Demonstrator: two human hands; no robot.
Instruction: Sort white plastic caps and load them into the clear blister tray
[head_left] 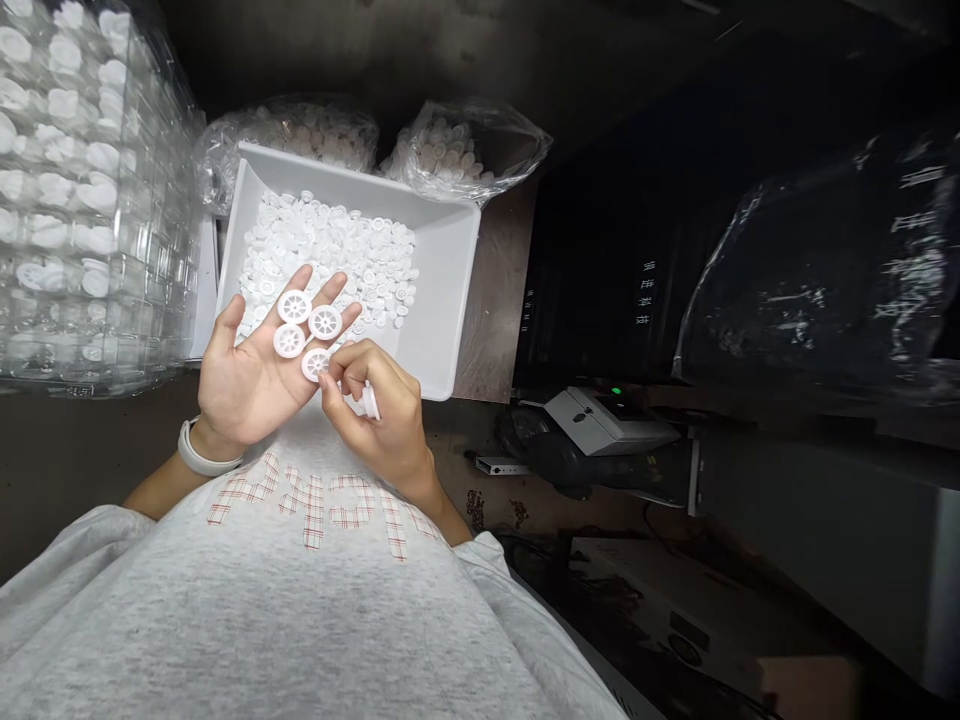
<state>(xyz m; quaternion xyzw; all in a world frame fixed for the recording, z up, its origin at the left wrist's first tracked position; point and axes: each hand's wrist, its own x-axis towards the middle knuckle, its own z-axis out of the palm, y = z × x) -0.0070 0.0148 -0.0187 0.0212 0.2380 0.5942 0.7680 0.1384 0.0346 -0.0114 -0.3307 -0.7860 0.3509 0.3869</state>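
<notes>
My left hand (244, 390) is palm up over the near left part of a white plastic tray (439, 300), fingers stretched out and thumb apart. Small white spoked plastic wheels (293, 307) lie in a cluster across its fingers. My right hand (390, 415) has its thumb and index finger pinched at the edge of the nearest wheel (315, 364) in that cluster. Another white round piece (370, 401) shows edge-on by its curled fingers. Behind both hands, the tray holds a heap of similar small white pieces (337, 240).
Stacked clear plastic trays (90, 200) with white pieces rise at the left. Clear bags of pieces (450, 150) stand behind the tray on a brown tabletop (491, 290). A grey device with a green light (607, 420) and black plastic sheeting (810, 290) are to the right.
</notes>
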